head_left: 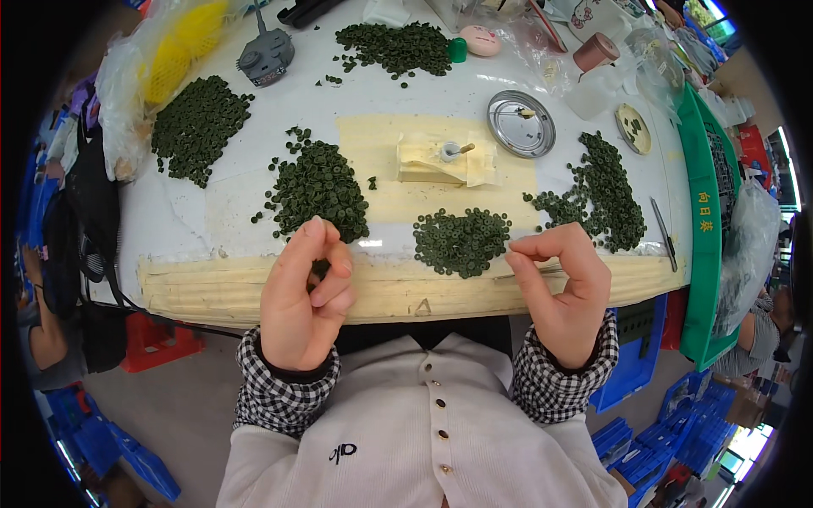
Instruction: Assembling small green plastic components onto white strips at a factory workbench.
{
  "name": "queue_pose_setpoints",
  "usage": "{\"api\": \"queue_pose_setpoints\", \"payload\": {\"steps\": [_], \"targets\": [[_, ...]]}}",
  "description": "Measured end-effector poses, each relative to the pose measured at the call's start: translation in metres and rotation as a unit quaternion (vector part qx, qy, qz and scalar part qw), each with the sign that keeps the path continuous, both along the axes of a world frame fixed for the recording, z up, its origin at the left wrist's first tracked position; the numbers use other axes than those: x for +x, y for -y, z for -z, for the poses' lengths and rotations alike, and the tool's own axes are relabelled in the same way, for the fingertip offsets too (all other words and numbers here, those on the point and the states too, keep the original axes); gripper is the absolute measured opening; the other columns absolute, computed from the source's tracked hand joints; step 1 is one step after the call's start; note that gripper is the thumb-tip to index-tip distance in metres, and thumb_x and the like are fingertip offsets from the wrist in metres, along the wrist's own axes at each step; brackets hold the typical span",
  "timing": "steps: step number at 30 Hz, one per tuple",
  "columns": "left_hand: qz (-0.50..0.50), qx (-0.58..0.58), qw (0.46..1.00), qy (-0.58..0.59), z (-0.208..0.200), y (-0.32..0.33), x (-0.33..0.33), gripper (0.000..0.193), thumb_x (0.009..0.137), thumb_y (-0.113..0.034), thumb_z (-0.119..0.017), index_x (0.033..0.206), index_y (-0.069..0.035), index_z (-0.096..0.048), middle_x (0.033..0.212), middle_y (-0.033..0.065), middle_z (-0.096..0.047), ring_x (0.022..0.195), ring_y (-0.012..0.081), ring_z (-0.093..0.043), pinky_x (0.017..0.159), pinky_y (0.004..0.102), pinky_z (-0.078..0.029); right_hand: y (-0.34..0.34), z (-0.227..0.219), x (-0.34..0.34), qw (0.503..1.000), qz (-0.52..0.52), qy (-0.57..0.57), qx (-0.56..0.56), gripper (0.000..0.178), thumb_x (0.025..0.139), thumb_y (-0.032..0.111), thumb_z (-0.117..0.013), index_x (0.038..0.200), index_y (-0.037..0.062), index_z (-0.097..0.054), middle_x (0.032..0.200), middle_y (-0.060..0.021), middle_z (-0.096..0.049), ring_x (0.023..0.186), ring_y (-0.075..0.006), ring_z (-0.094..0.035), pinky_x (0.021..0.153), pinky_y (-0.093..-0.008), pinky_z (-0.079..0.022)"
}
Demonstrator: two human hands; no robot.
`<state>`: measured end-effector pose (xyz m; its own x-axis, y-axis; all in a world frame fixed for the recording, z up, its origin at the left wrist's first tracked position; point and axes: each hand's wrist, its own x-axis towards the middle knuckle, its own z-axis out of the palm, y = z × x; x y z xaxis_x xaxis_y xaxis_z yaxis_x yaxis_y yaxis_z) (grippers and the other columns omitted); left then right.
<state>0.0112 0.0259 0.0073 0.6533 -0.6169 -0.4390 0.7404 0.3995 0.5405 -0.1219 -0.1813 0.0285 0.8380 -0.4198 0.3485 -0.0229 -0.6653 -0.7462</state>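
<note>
Green pieces inside yellowish dish

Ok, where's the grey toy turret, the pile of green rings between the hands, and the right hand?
Grey toy turret [266, 57]: head view, on its body.
Pile of green rings [462, 243]: head view, on its middle.
Right hand [568, 303]: head view, mid-hand.

Your white top bears dark letters, lower centre; the green bin, right, yellow characters; the grey turret, upper left, digits.
</note>
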Motion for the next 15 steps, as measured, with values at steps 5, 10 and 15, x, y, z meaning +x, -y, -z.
{"api": "queue_pose_setpoints", "payload": {"steps": [5,10,15], "targets": [[-0.020,-0.075,0.996,-0.049,0.000,-0.003,0.004,0.015,0.098,-0.014,-0.038,0.103,-0.004,-0.049,0.075,0.0025,-0.048,0.053,0.0045,-0.032,0.042,0.0179,-0.024,0.000,0.006,0.002,0.991,-0.031,-0.047,-0.121,0.015,0.066,0.000,-0.071,0.078,0.0034,-0.062,0.073,-0.0053,-0.054,0.073,-0.0248,-0.049,0.064,-0.0336,-0.041],[-0.054,-0.078,0.993,-0.064,-0.010,0.003,-0.003,0.021,0.095,-0.004,-0.037,0.112,0.000,-0.048,0.094,0.0093,-0.053,0.066,0.0072,-0.038,0.051,0.0173,-0.033,-0.002,0.012,0.009,0.983,-0.045,-0.058,-0.167,0.012,0.069,0.004,-0.069,0.078,0.0055,-0.062,0.075,-0.0048,-0.052,0.077,-0.0242,-0.048,0.069,-0.0349,-0.040],[0.032,-0.130,0.989,-0.066,-0.003,0.002,-0.006,0.023,0.098,-0.013,-0.037,0.114,-0.003,-0.051,0.101,0.0124,-0.061,0.063,0.0067,-0.040,0.050,0.0175,-0.035,-0.002,0.015,0.016,0.977,-0.054,-0.060,-0.198,0.014,0.070,0.004,-0.068,0.081,0.0045,-0.059,0.076,-0.0061,-0.052,0.079,-0.0246,-0.049,0.071,-0.0354,-0.040]]}}
